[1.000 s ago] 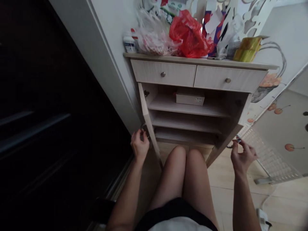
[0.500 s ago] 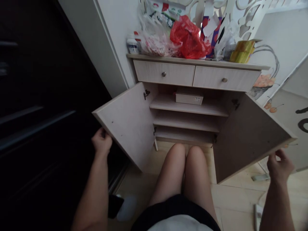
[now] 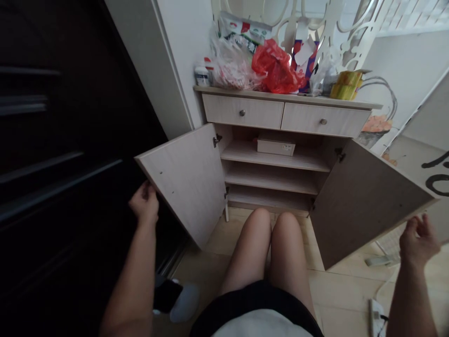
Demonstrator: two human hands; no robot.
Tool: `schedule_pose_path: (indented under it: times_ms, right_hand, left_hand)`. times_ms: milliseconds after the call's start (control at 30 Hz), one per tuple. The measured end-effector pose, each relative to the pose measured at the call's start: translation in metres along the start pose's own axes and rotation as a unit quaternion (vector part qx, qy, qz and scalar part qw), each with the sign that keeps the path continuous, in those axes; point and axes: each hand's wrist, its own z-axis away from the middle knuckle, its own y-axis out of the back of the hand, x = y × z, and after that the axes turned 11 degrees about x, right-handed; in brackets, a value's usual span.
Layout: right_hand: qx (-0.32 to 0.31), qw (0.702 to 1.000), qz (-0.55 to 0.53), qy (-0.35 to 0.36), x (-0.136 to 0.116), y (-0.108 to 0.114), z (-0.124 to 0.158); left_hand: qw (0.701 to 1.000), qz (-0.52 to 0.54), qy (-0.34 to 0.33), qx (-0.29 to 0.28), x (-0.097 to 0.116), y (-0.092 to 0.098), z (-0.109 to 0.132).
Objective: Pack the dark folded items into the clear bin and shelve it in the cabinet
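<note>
A pale wood cabinet (image 3: 243,103) stands in front of my knees with both lower doors swung outward. My left hand (image 3: 144,202) is closed at the outer edge of the left cabinet door (image 3: 187,182), its fingertips partly hidden behind it. At the outer edge of the right cabinet door (image 3: 368,206) is my right hand (image 3: 419,241), with bent fingers pinched close behind the panel. What exactly the fingers grip on the outer faces is hidden. Inside, a white box (image 3: 276,146) rests on the upper shelf (image 3: 242,150); lower shelves show beneath it.
Two closed drawers with round knobs sit above the doors. The cabinet top carries a red plastic bag (image 3: 277,68), a clear bag (image 3: 233,68), white bottles (image 3: 202,75) and a yellow pack (image 3: 345,85). Dark furniture (image 3: 70,210) stands left. A power strip (image 3: 377,316) lies on the floor at right.
Both doors have swung slightly wider, and my hands have moved outward with them. The view has shifted a little, so the cabinet top sits lower in the picture.
</note>
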Motion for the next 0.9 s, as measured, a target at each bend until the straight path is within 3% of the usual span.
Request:
schedule_pose_path:
  times_ms: [67, 133, 233, 300, 367, 567, 900]
  right_hand:
    - [0.025, 0.999, -0.045, -0.004, -0.008, 0.014, 0.034]
    - [0.005, 0.998, -0.059, -0.013, -0.011, 0.030, 0.069]
    - [-0.027, 0.999, -0.041, -0.003, -0.006, 0.043, 0.100]
    - [-0.036, 0.999, -0.027, 0.011, 0.000, 0.042, 0.101]
    - [-0.054, 0.998, -0.019, 0.022, 0.006, 0.035, 0.092]
    - [-0.084, 0.996, -0.019, -0.010, 0.006, 0.014, 0.076]
    - [-0.059, 0.997, -0.027, -0.029, 0.012, 0.008, 0.080]
  left_hand:
    - [0.995, 0.017, -0.076, 0.068, -0.010, 0.019, 0.040]
    - [0.987, 0.005, -0.137, 0.085, -0.023, 0.041, 0.088]
    - [0.989, -0.042, -0.144, -0.018, -0.043, 0.065, 0.150]
    - [0.985, -0.059, -0.133, -0.090, -0.049, 0.069, 0.170]
    - [0.983, -0.059, -0.131, -0.118, -0.048, 0.065, 0.172]
    - [0.985, -0.040, -0.132, -0.109, -0.037, 0.050, 0.148]
    - [0.979, -0.115, -0.094, -0.138, -0.074, 0.081, 0.145]
